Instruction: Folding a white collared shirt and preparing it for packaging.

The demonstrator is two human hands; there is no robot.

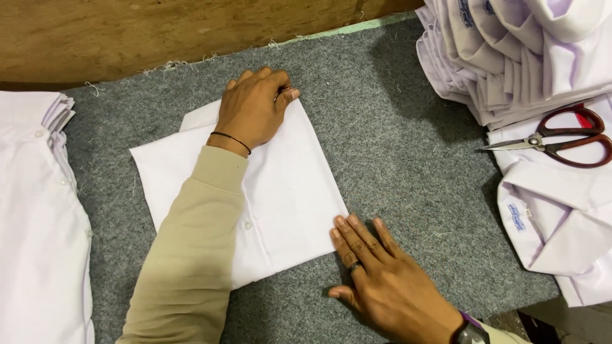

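Observation:
A folded white shirt lies on a grey felt surface. My left hand rests on the shirt's far corner, fingers curled over the edge and pressing down; a thin black band circles the wrist and a beige sleeve covers the arm. My right hand lies flat on the felt at the shirt's near right corner, fingertips touching the fabric edge, a ring on one finger and a watch at the wrist.
A stack of folded white shirts sits at the far right. Red-handled scissors lie on more white shirts below it. Another white shirt pile fills the left edge. A wooden board backs the surface.

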